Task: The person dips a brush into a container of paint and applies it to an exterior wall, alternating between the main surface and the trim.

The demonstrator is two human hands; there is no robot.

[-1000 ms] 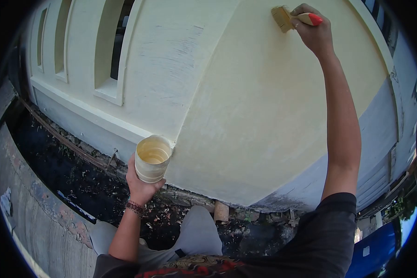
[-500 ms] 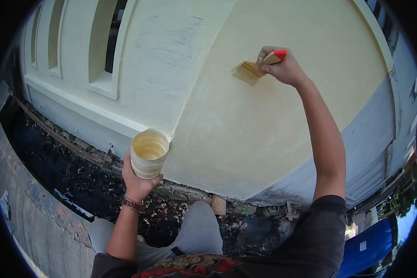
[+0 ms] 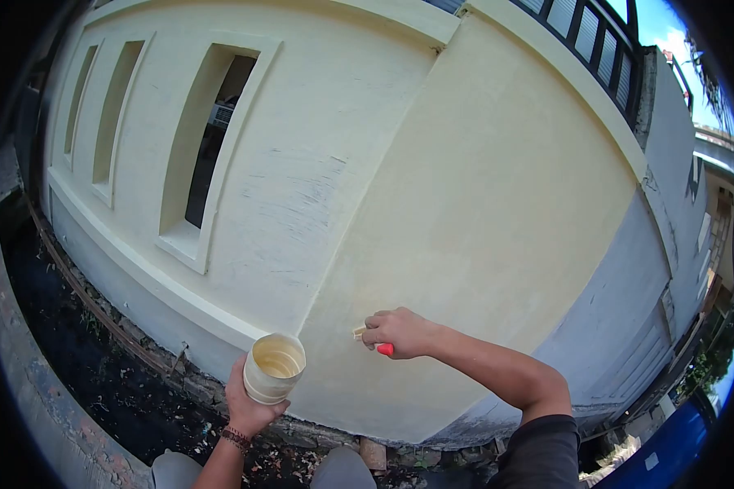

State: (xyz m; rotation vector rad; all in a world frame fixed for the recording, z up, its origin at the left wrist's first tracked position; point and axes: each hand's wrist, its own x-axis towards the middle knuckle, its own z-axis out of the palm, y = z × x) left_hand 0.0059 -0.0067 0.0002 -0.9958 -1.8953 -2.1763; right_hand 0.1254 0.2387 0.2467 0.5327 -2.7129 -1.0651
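My left hand (image 3: 251, 401) is wrapped round a cream-coloured paint container (image 3: 274, 383), its open top tilted toward me and yellowish paint coating the inside. To the right of it, my right hand (image 3: 401, 332) grips a paintbrush (image 3: 385, 349) with a red-tipped handle. Most of the brush is hidden behind the fingers; a small pale part shows at their left. Behind both hands stands the pale yellow wall (image 3: 497, 204), with the right hand in front of its lower part.
Narrow window openings (image 3: 196, 155) pierce the wall's left section, beside a scuffed patch (image 3: 306, 196). A dark ditch (image 3: 81, 359) with litter runs along the wall's foot, edged by a concrete path (image 3: 28, 407). At lower right stands a blue barrel (image 3: 656, 452).
My right hand has come down and left with the brush, from the upper wall to near the container. The view has tilted up, showing more of the wall top.
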